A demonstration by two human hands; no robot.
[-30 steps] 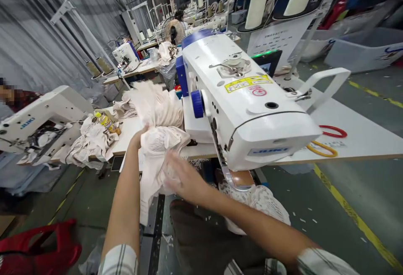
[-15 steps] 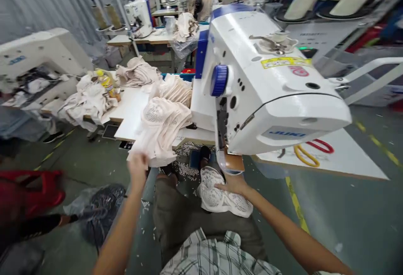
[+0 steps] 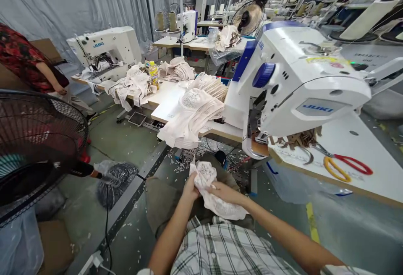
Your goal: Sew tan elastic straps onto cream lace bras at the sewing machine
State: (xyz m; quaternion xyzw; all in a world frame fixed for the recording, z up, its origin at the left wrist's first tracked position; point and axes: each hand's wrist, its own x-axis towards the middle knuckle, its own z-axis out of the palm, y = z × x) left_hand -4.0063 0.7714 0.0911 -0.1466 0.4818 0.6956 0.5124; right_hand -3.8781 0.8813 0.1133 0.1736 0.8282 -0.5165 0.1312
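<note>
Both my hands are down over my lap, holding a small white lace garment piece (image 3: 211,191). My left hand (image 3: 191,187) grips its left edge with curled fingers. My right hand (image 3: 224,192) pinches it from the right, fingers closed on the cloth. Just ahead stands a white JUKI sewing machine (image 3: 296,77) on a white table (image 3: 352,157). A heap of cream fabric pieces (image 3: 192,115) hangs over the table's left edge.
Red and yellow scissors (image 3: 343,166) lie on the table at right. A black floor fan (image 3: 34,149) stands at left. A person in a red patterned top (image 3: 25,63) stands by another JUKI machine (image 3: 103,50). A yellow bottle (image 3: 153,73) sits among fabric.
My left hand has left the cream fabric heap on the table and come down to the lap. Both hands now hold the lace piece. The view has swung left.
</note>
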